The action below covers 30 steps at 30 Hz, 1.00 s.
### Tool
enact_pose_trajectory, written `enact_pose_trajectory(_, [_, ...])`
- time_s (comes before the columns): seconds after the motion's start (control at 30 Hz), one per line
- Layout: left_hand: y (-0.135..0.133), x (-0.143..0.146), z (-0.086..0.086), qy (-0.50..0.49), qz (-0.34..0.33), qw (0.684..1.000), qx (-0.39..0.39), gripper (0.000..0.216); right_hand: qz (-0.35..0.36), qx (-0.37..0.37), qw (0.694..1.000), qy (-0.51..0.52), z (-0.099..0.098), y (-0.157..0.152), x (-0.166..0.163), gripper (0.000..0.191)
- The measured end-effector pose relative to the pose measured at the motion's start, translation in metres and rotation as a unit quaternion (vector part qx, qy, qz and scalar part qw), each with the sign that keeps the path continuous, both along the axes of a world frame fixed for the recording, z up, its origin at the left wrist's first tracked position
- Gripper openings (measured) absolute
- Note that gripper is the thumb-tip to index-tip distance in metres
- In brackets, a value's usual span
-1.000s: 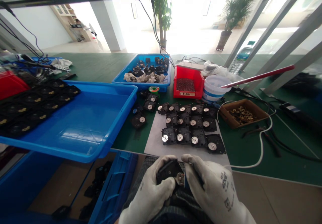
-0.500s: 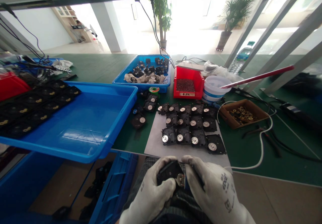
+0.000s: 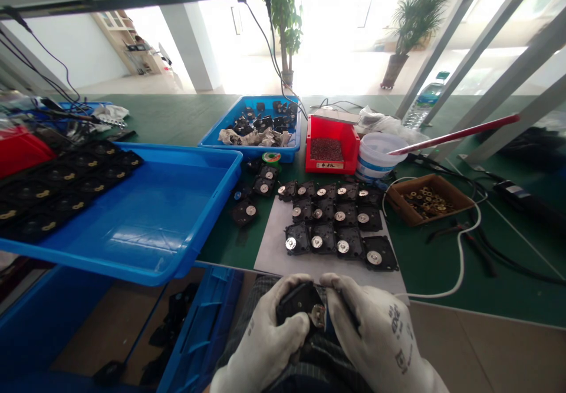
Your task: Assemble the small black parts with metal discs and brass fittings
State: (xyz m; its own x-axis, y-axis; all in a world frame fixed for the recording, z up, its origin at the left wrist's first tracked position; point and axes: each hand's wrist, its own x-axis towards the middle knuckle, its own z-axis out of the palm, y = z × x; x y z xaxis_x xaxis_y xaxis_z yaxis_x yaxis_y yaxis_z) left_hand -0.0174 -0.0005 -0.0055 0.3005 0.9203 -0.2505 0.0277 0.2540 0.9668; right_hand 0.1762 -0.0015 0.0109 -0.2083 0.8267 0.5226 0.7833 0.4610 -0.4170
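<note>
Both hands wear white gloves and meet over my lap at the bench's front edge. My left hand (image 3: 278,328) is wrapped round a black plastic housing (image 3: 297,302), with the thumb pressed near a small metal piece (image 3: 317,316) at its right end. Close against that end, my right hand (image 3: 367,322) has its fingers curled together. Something dark shows between its thumb and fingers, too hidden to name. Just beyond the hands, rows of similar black housings with silver discs (image 3: 343,246) lie on a white sheet (image 3: 274,240).
A large blue tray (image 3: 177,263) with black parts stands left. Behind are a smaller blue tray (image 3: 207,143), a red bin (image 3: 355,151) of brown granules and a white bucket (image 3: 375,160). A cardboard box (image 3: 400,210) of brass pieces and a white cable (image 3: 462,263) lie right.
</note>
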Motion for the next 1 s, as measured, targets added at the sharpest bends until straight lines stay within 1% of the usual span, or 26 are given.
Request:
enact_pose_trajectory(0.1, [0.001, 0.000, 0.000, -0.003, 0.002, 1.000, 0.002, 0.049, -0.007, -0.020, 1.000, 0.014, -0.002, -0.001, 0.002, 0.018])
enact_pose_trajectory(0.17, [0.003, 0.000, 0.002, -0.003, 0.003, 1.000, -0.006, 0.053, 0.000, -0.085, 0.995, 0.044, -0.003, -0.002, 0.006, 0.018])
enact_pose_trajectory(0.2, [0.003, 0.000, 0.005, -0.002, -0.001, 1.000, -0.008, 0.055, 0.004, -0.138, 0.988, 0.069, -0.003, -0.002, 0.008, 0.027])
enact_pose_trajectory(0.27, [0.005, 0.000, 0.010, 0.007, -0.025, 1.000, 0.001, 0.057, 0.007, -0.259, 0.958, 0.127, -0.001, -0.003, 0.013, 0.053])
enact_pose_trajectory(0.3, [0.006, -0.001, 0.013, 0.015, -0.040, 0.999, 0.011, 0.056, 0.007, -0.313, 0.937, 0.154, 0.001, -0.003, 0.014, 0.062])
enact_pose_trajectory(0.33, [0.007, -0.001, 0.015, 0.023, -0.055, 0.998, 0.022, 0.057, 0.003, -0.354, 0.918, 0.181, 0.003, -0.002, 0.015, 0.064])
enact_pose_trajectory(0.4, [0.009, -0.002, 0.017, 0.023, -0.090, 0.995, 0.031, 0.062, 0.005, -0.407, 0.885, 0.227, 0.007, -0.001, 0.013, 0.057])
enact_pose_trajectory(0.47, [0.011, -0.004, 0.016, 0.004, -0.114, 0.993, 0.019, 0.064, 0.021, -0.431, 0.861, 0.271, 0.011, -0.001, 0.009, 0.047])
enact_pose_trajectory(0.5, [0.012, -0.004, 0.015, -0.008, -0.115, 0.993, 0.007, 0.061, 0.028, -0.439, 0.850, 0.289, 0.012, 0.000, 0.007, 0.042])
enact_pose_trajectory(0.53, [0.013, -0.005, 0.013, -0.022, -0.102, 0.994, -0.006, 0.056, 0.028, -0.444, 0.842, 0.305, 0.012, -0.001, 0.005, 0.037])
enact_pose_trajectory(0.6, [0.013, -0.007, 0.012, -0.050, -0.056, 0.997, -0.037, 0.042, 0.005, -0.440, 0.831, 0.341, 0.010, -0.002, 0.002, 0.030])
enact_pose_trajectory(0.63, [0.013, -0.007, 0.012, -0.064, -0.031, 0.996, -0.046, 0.037, -0.013, -0.435, 0.823, 0.366, 0.009, -0.002, 0.001, 0.030])
enact_pose_trajectory(0.7, [0.012, -0.007, 0.012, -0.098, -0.005, 0.994, -0.045, 0.038, -0.052, -0.421, 0.796, 0.431, 0.006, -0.004, -0.002, 0.034])
enact_pose_trajectory(0.8, [0.008, 0.000, 0.008, -0.148, -0.011, 0.988, -0.030, 0.046, -0.079, -0.426, 0.737, 0.518, 0.003, -0.007, -0.006, 0.043])
enact_pose_trajectory(0.83, [0.006, 0.003, 0.005, -0.163, -0.008, 0.986, -0.039, 0.047, -0.082, -0.428, 0.726, 0.532, 0.002, -0.008, -0.008, 0.044])
enact_pose_trajectory(0.87, [0.005, 0.006, 0.002, -0.173, 0.006, 0.983, -0.054, 0.046, -0.086, -0.426, 0.727, 0.532, 0.002, -0.009, -0.009, 0.045])
enact_pose_trajectory(0.9, [0.004, 0.009, -0.001, -0.178, 0.026, 0.981, -0.071, 0.043, -0.093, -0.420, 0.739, 0.518, 0.001, -0.009, -0.009, 0.044])
enact_pose_trajectory(0.97, [0.004, 0.014, -0.006, -0.168, 0.057, 0.980, -0.093, 0.037, -0.115, -0.401, 0.783, 0.460, 0.000, -0.010, -0.010, 0.041])
enact_pose_trajectory(1.0, [0.004, 0.015, -0.008, -0.152, 0.062, 0.982, -0.090, 0.035, -0.126, -0.391, 0.805, 0.428, -0.001, -0.010, -0.009, 0.039])
